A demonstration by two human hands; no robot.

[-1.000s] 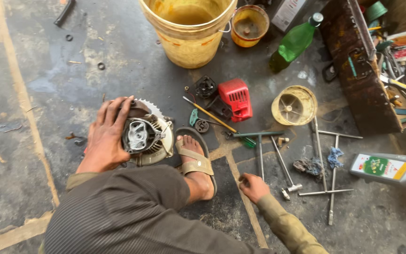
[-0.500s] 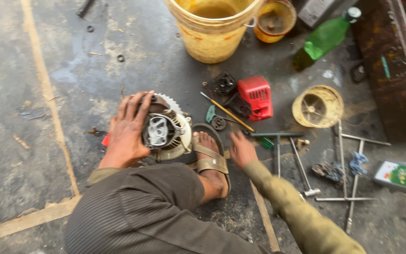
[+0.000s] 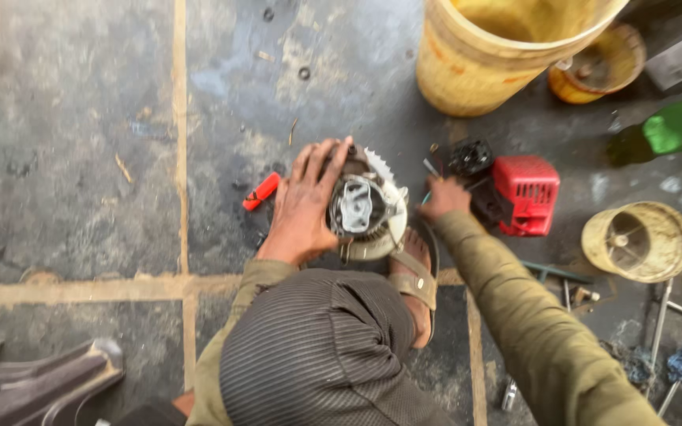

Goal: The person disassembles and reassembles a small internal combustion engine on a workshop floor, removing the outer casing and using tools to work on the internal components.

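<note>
On the floor, our left hand (image 3: 303, 207) still grips the engine housing (image 3: 367, 209); our right hand (image 3: 444, 197) has swung across, closing on something unclear.

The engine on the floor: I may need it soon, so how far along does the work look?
Stripped: red engine cover and round cream housing lie apart on the floor. In hand: left hand steadies the small engine; right hand reaches beside it. Reassembly seems left.

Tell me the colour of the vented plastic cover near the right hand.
Red; the vented cover shows best in the head view.
</note>
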